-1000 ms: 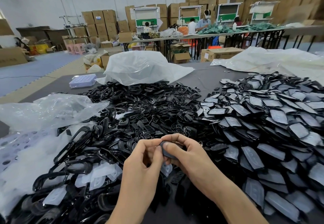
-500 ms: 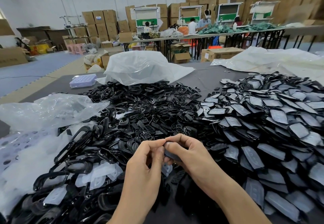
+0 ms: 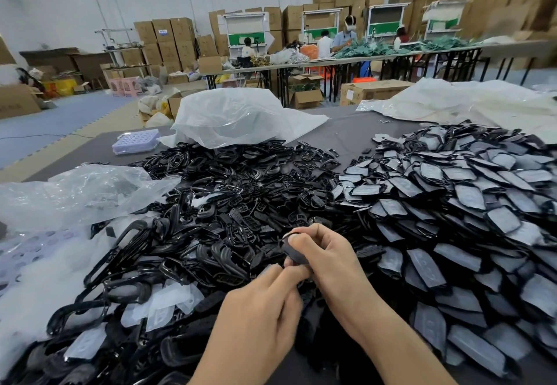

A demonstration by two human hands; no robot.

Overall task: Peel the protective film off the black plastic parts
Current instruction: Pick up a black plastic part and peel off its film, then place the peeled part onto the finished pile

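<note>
Right now the right hand (image 3: 328, 256) grips one small black plastic part (image 3: 294, 250) just above the near edge of the heaps on the desk (image 3: 346, 131), its fingers pinched round the part, while the left hand (image 3: 265, 309) has thumb and forefinger closed at the part's lower edge, apparently on a corner of film too small to make out. Judging from this, the pull wants to be slow and low along the surface, with the right hand bracing firmly. Filmed parts (image 3: 452, 203) lie piled to the right, bare ones (image 3: 241, 191) in the middle.
</note>
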